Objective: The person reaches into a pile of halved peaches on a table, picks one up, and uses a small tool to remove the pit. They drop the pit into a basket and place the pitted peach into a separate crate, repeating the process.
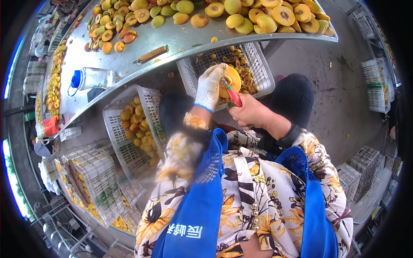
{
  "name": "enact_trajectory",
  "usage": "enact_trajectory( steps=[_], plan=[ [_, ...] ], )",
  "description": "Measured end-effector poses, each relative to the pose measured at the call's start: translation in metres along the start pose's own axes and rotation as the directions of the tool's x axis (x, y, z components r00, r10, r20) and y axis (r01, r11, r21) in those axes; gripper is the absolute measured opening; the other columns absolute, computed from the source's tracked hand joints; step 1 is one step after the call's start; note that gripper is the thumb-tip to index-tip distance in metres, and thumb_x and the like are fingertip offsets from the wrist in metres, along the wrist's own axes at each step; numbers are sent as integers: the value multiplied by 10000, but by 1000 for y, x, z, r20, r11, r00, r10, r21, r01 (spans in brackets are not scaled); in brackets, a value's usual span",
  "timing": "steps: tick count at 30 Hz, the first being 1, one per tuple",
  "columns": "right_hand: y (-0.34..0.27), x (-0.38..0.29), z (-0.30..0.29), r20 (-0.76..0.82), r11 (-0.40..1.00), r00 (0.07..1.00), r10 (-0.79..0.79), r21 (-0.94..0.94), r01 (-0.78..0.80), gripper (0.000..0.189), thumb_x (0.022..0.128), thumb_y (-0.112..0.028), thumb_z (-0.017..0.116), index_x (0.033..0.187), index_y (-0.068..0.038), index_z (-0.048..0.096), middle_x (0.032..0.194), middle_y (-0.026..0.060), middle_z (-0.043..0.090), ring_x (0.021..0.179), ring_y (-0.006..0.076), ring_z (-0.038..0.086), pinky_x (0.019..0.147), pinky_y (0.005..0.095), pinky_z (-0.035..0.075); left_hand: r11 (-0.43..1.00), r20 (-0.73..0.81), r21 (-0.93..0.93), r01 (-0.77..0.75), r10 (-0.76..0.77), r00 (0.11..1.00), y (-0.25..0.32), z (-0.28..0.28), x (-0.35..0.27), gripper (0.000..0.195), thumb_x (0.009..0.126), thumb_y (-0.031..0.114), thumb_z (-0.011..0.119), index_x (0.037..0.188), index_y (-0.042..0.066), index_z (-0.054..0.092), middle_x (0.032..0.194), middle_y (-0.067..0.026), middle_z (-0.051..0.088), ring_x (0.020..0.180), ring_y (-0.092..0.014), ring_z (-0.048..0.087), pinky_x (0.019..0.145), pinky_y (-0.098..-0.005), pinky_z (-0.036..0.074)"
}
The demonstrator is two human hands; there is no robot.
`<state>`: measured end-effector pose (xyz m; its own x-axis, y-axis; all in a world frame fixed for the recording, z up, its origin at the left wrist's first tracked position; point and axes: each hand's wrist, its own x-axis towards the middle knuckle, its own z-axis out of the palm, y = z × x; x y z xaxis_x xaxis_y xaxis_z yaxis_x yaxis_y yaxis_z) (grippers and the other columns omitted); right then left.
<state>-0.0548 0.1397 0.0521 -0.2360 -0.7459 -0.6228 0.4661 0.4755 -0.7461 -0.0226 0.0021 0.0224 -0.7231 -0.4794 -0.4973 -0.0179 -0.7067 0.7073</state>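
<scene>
My left hand (208, 87), in a white knitted glove with a blue cuff edge, holds a yellow peach half (235, 77) with its cut face up. In my bare right hand (250, 111) is a pitting tool (234, 96) with a red handle and a green band. Its metal tip meets the peach half at the pit area; the fingers of the glove partly hide that spot. Both hands are above a white plastic crate (265, 72), which contains many small brownish-yellow pit pieces (248, 77).
Ahead is a metal table (135, 69) with halved peaches (284, 16), a wooden-handled tool (151, 54) and a blue-capped clear bottle (96, 78). At left stands a crate (117, 129) with peaches (137, 121), near stacked crates (96, 180). More crates (364, 167) are at right.
</scene>
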Motion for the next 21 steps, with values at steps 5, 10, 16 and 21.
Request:
enact_trajectory(
  steps=[5, 10, 16, 21],
  plan=[
    [-8, -7, -7, 166, 951, 979, 118, 264, -160, 95, 813, -48, 483, 894, -41, 434, 539, -31, 359, 359, 35, 293, 319, 206, 246, 965, 32, 174, -196, 193, 981, -3, 2, -4, 173, 769, 102, 661, 905, 3, 617, 770, -54, 618, 613, -102, 572, 525, -220, 472],
    [-2, 2, -13, 412, 849, 909, 59, 458, -263, 171, 824, -62, 476, 984, -24, 428, 538, -38, 336, 355, 28, 282, 307, 206, 235, 993, -7, 99, -64, 65, 998, -1, 0, -4, 188, 801, 156, 629, 925, 16, 604, 762, -43, 602, 622, -106, 563, 524, -224, 465],
    [-3, 3, -7, 421, 876, 903, 91, 397, -273, 167, 829, -47, 458, 994, -37, 435, 532, -33, 327, 349, 31, 280, 299, 204, 233, 965, -74, 176, -194, 209, 975, -7, -2, -5, 207, 829, 215, 601, 921, 30, 603, 748, -26, 592, 651, -88, 554, 557, -229, 454],
    [-3, 9, -3, 558, 787, 814, -163, 571, -234, 167, 837, -39, 454, 1004, -47, 441, 538, -23, 336, 348, 33, 281, 296, 199, 235, 921, -203, 132, -366, 387, 900, 11, -13, 17, 295, 868, 291, 532, 1023, 40, 552, 871, -30, 580, 698, -99, 558, 504, -243, 452]
  ],
)
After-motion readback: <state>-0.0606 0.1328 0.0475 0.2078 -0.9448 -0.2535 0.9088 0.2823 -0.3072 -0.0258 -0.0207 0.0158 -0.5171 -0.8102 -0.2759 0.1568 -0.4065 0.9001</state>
